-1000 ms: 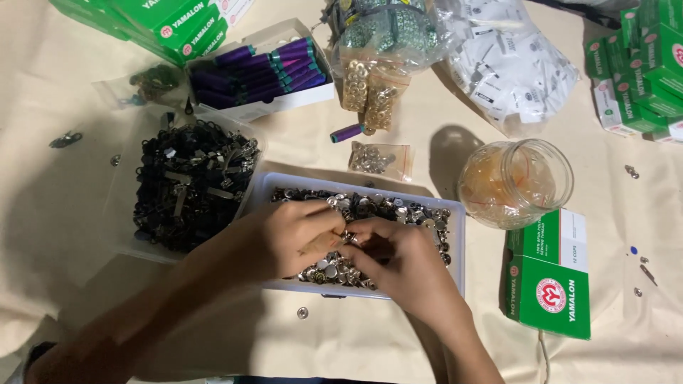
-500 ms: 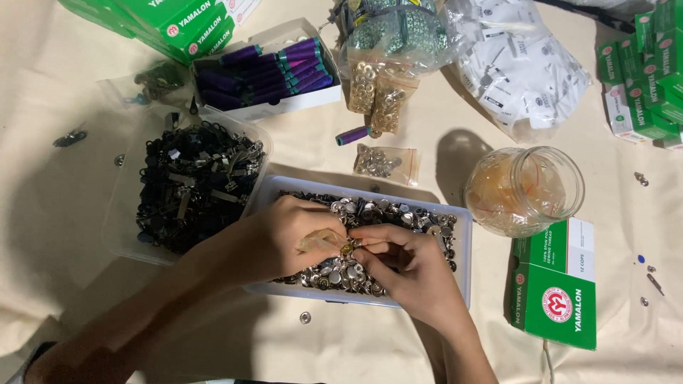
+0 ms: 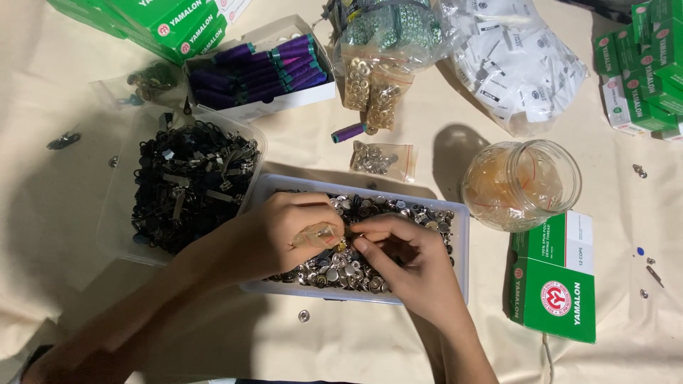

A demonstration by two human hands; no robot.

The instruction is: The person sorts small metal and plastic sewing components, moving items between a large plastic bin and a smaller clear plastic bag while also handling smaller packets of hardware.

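Both hands (image 3: 284, 235) (image 3: 405, 259) pinch-closed on one small stud (image 3: 342, 246) over the tray (image 3: 461, 235), fitting it; steady alignment needed next

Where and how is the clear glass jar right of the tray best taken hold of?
Probably around the side wall of the glass jar, from the right or above: it stands upright, mouth open, and the tray crowds its left. The green box sits just below.
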